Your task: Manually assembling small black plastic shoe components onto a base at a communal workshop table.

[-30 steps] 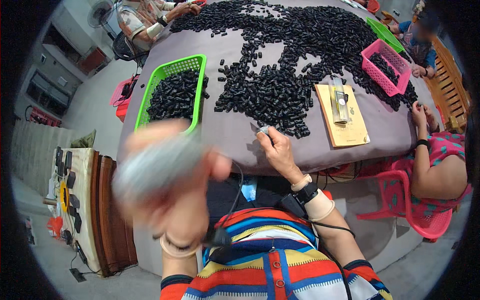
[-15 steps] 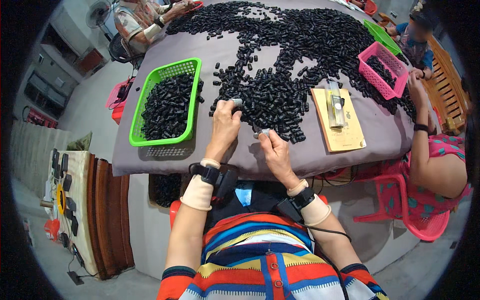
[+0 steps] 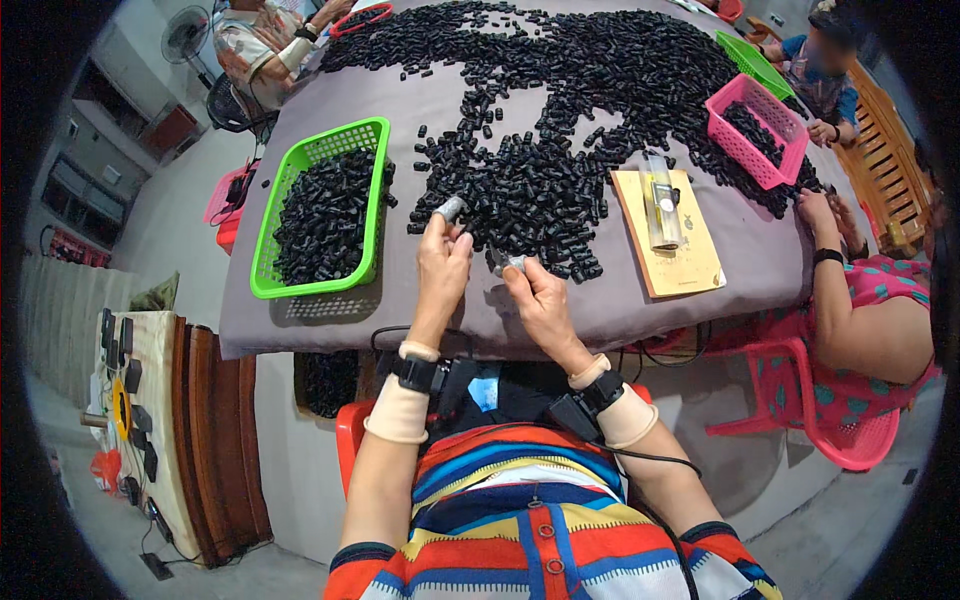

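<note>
My left hand [image 3: 441, 262] is raised over the near edge of the grey-covered table [image 3: 620, 310], its fingertips pinching a small grey cylindrical piece [image 3: 450, 209]. My right hand [image 3: 537, 297] rests on the cloth beside it, fingers closed around another small light piece [image 3: 512, 263]. Just beyond both hands lies a wide heap of small black cylindrical parts [image 3: 560, 120]. A green basket [image 3: 372, 190] filled with the same black parts sits to the left of my left hand.
A yellow board [image 3: 690, 265] carrying a clear tube lies to the right. A pink basket [image 3: 765, 170] of parts stands at the far right, beside a person in a pink top [image 3: 870, 320]. Other people sit at the far side. A red stool is underneath.
One second ago my left hand was close to the camera and blurred. It then dropped to the pile and now lifts a small grey piece. My right hand stayed almost still.
</note>
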